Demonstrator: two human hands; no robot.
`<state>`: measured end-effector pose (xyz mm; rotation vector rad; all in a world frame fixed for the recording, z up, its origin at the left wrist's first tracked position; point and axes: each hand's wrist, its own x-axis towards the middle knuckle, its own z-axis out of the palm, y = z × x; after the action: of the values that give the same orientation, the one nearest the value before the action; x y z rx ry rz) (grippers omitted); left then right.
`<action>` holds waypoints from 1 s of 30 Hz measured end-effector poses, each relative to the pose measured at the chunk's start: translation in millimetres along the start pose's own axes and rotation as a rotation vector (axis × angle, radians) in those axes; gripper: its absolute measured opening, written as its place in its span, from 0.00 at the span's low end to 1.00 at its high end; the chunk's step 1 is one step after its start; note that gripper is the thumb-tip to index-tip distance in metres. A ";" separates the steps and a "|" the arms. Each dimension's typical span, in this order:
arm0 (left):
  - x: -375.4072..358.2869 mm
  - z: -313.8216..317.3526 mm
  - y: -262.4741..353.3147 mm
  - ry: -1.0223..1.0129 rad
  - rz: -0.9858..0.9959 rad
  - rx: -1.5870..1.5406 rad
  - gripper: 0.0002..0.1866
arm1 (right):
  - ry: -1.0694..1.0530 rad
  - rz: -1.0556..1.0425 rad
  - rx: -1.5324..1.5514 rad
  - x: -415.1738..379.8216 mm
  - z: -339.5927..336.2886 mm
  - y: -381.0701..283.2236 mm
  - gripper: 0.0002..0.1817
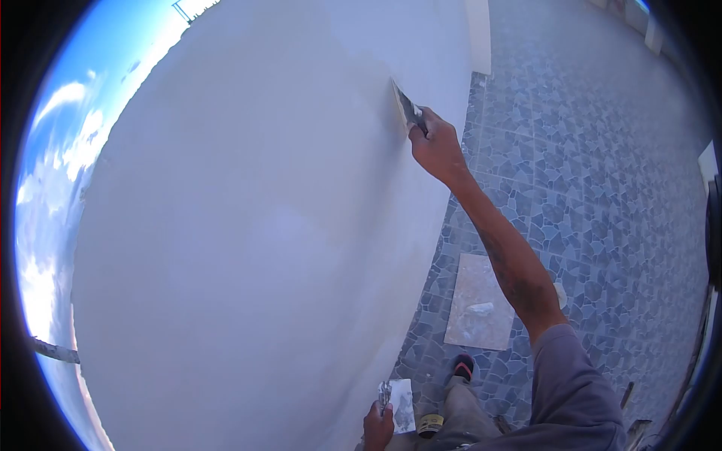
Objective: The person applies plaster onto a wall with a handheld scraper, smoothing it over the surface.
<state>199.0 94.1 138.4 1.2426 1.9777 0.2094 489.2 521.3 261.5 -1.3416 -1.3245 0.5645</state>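
My right hand (438, 148) is closed around a putty knife (408, 109), reaching far out along the pale wall (248, 225). The knife's blade lies at the wall surface, its tip pointing up and left, with a soft shadow below it. Low in the view, my left hand (378, 427) is closed at the wall's lower edge. It grips a flat white-smeared plate (403, 406), with a greyish metal piece (385, 395) standing up by the fingers.
On the blue-grey patterned floor (571, 203) lies a pale board (460, 323) with a lump of white paste (479, 309). My shoe (463, 367) is just below the board. A small yellow-labelled tub (430, 425) stands by my leg. A branch-like pole (56, 351) meets the wall's left edge.
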 end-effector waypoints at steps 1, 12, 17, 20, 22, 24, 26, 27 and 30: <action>3.4 2.1 -7.6 -0.002 0.011 0.005 0.20 | 0.049 -0.166 0.029 -15.0 7.8 2.2 0.23; 2.3 -10.4 -1.4 -0.012 0.000 0.011 0.20 | 0.185 -0.918 -0.144 36.0 -42.7 -10.3 0.34; 3.5 -0.2 -18.0 0.030 0.027 -0.018 0.20 | 0.154 -1.064 -0.281 66.8 -30.8 -26.0 0.36; 2.5 1.3 -17.5 0.020 0.026 -0.024 0.20 | 0.077 -1.039 -0.223 56.7 -19.9 -9.4 0.36; 2.5 1.2 -19.4 0.018 0.013 0.010 0.20 | 0.028 -1.006 -0.173 46.2 -11.7 10.2 0.36; 0.0 1.9 -20.5 0.026 0.004 0.015 0.20 | -0.004 -0.952 -0.142 29.7 -3.9 30.9 0.36; -2.8 2.5 -21.1 0.041 0.000 -0.011 0.20 | -0.049 -0.898 -0.145 12.8 1.4 55.1 0.34; -4.6 2.5 -22.4 0.038 -0.010 -0.002 0.20 | -0.077 -0.859 -0.150 2.7 4.5 66.7 0.34; -9.4 3.3 -22.1 0.032 -0.029 0.014 0.19 | -0.181 -0.741 -0.183 -28.8 6.8 103.2 0.33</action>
<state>188.0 74.3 129.9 1.2261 2.0259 0.2023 514.2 522.7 157.1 -0.8486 -1.9192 0.0510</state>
